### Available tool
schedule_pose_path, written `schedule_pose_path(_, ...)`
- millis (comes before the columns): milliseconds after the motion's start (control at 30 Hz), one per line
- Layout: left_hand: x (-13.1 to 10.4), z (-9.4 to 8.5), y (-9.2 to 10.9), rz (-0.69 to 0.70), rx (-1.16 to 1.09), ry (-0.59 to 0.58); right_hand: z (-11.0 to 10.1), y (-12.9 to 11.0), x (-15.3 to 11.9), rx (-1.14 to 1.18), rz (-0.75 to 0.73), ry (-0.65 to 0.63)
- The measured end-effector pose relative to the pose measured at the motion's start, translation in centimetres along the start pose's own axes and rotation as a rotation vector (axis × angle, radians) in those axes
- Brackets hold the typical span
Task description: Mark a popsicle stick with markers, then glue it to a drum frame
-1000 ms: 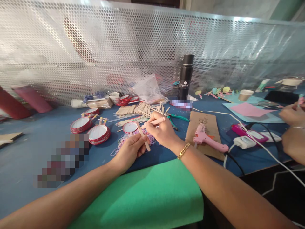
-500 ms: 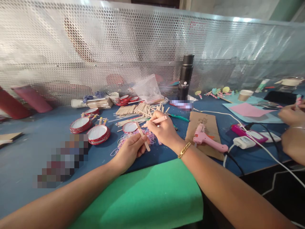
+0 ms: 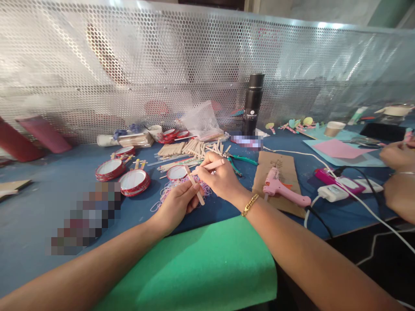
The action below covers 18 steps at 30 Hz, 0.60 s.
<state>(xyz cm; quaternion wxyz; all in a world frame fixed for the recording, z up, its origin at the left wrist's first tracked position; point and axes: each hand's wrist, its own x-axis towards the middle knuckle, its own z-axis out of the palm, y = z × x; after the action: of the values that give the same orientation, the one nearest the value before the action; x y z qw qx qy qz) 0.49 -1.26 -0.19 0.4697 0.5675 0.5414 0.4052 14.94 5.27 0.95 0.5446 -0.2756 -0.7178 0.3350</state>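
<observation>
Pinched in my left hand (image 3: pixel 175 202) is a wooden craft stick (image 3: pixel 200 198), tilted with its upper end away from me. My right hand (image 3: pixel 223 178) grips a pale pink pen (image 3: pixel 215 164), its tip at the stick's upper part; whether it touches I cannot tell. Under both hands lies a tangle of pastel rubber bands (image 3: pixel 164 194). Just beyond it sits a round, red-rimmed white disc (image 3: pixel 177 172). A pile of craft sticks (image 3: pixel 194 148) and teal-handled pliers (image 3: pixel 244 160) lie behind my right hand.
Stacked red-rimmed discs (image 3: pixel 134 181) stand at left. A pink glue gun (image 3: pixel 280 190) rests on cardboard (image 3: pixel 259 181) at right, near a white cable and power strip (image 3: pixel 340 181). A black bottle (image 3: pixel 253 106) stands behind. Green sheet (image 3: pixel 201 268) lies in front. Another person's hand (image 3: pixel 397 153) is far right.
My right hand has shifted slightly left, bringing the pen tip closer to the craft stick and exposing more of the pliers. My left hand and the stick stay almost still.
</observation>
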Motion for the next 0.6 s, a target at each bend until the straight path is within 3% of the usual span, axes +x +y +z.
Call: schedule_pose_path(600, -0.02, 0.00, -0.05, -0.003, -0.005, 0.002, -0.08, -0.06, -0.02, -0.010, 0.006, 0.012)
